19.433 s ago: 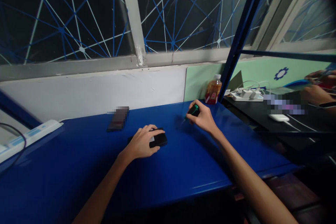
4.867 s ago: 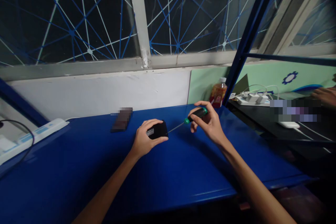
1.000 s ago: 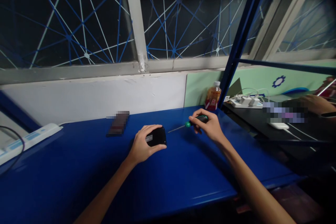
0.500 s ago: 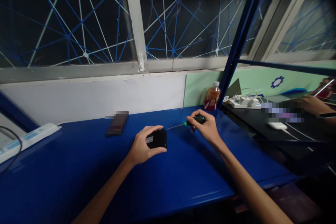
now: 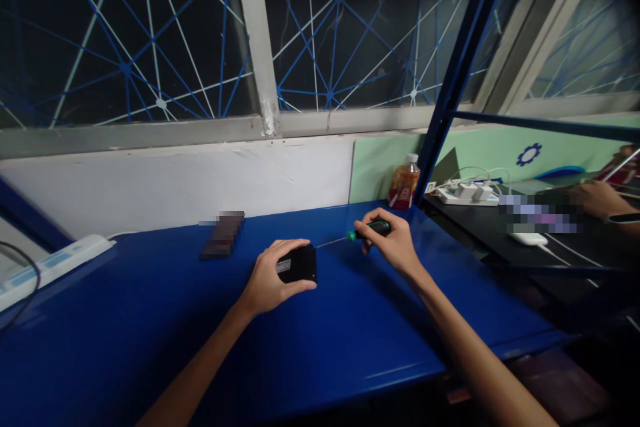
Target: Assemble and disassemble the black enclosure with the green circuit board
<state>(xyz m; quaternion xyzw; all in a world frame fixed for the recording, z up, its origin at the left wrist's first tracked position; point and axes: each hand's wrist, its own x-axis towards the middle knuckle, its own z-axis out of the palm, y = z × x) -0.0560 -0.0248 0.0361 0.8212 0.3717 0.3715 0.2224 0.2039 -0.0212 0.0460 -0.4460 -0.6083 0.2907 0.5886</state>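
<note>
Barely any change from half a second ago: screwdriver [image 5: 361, 233] tip sits a touch closer to the black box [image 5: 299, 264]. Left hand [image 5: 270, 278] grips the box at frame centre, tilted up off the blue table [image 5: 150, 327]. Right hand [image 5: 393, 241] clenched round the screwdriver handle, shaft pointing left at the box

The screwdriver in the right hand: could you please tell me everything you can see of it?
The screwdriver has a black grip with a green collar and a thin metal shaft. The right hand holds its handle above the blue table, lying almost level. The shaft points left to the small black device that the left hand grips.
</note>
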